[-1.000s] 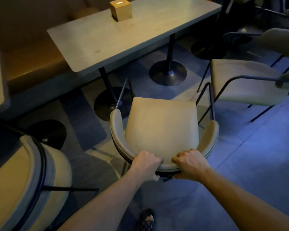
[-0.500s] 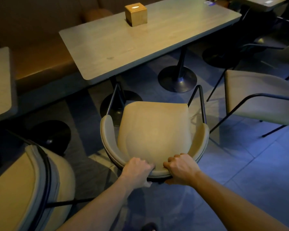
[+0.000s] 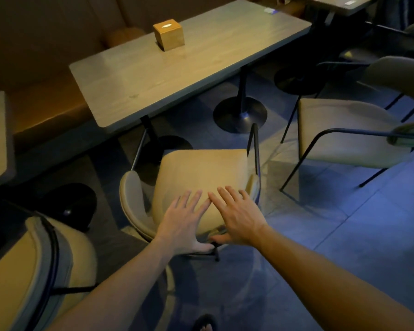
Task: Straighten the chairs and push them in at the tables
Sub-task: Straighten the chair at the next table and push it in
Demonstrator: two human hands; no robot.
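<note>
I've let go: my left hand (image 3: 185, 220) and right hand (image 3: 237, 218) now hover spread above the chair (image 3: 196, 177), which sits just short of the table (image 3: 177, 72), not tucked under.

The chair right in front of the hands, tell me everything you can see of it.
The chair is a low-backed armchair with a tan, leather-like padded seat, a curved upholstered backrest wrapping round to both sides, and a thin dark metal frame whose arm loops rise at the front. It stands upright on the tiled floor, facing the long table, its front near the table edge but the seat not tucked under. The left hand and right hand, fingers spread, lie over its back rim; contact is unclear.
</note>
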